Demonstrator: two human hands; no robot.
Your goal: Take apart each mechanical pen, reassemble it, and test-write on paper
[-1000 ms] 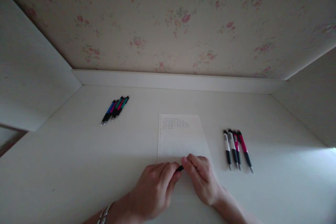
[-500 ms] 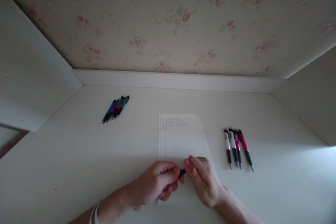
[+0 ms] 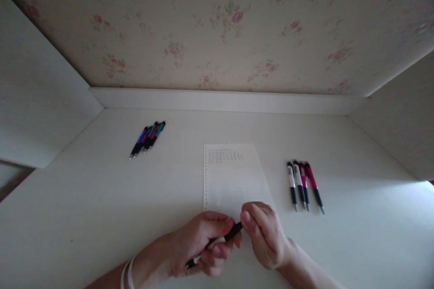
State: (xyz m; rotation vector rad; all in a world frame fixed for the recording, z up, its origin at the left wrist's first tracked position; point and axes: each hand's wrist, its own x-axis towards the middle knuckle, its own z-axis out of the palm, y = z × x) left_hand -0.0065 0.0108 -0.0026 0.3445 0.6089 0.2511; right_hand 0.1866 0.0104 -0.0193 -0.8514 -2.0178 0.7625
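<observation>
a person holds one pen [image 3: 217, 241] in both hands, low over the near part of a sheet of paper [image 3: 233, 180]. the left hand [image 3: 203, 237] is curled around the white part of the pen, with the thumb on top and the other fingers bent under it. the right hand [image 3: 262, 232] is closed tight by the end of the black grip, and i can't see the tip, because those fingers hide it. so i can't tell if the tip end is on all the way or loose. the pen looks like one piece where it shows. it does not lie with any other pens yet. five pens [image 3: 141, 135] with blue, purple, green and red on them lie side by side, far over on the left of the white table [image 3: 101, 198]. four more pens [image 3: 298, 180], two white and two pink, lie in a row on the right, with their tips toward the person. so nine pens are set down, and one is in hand. the paper has a few lines of tiny writing near the top, too small to read, and below them the part that shows is blank.
</observation>
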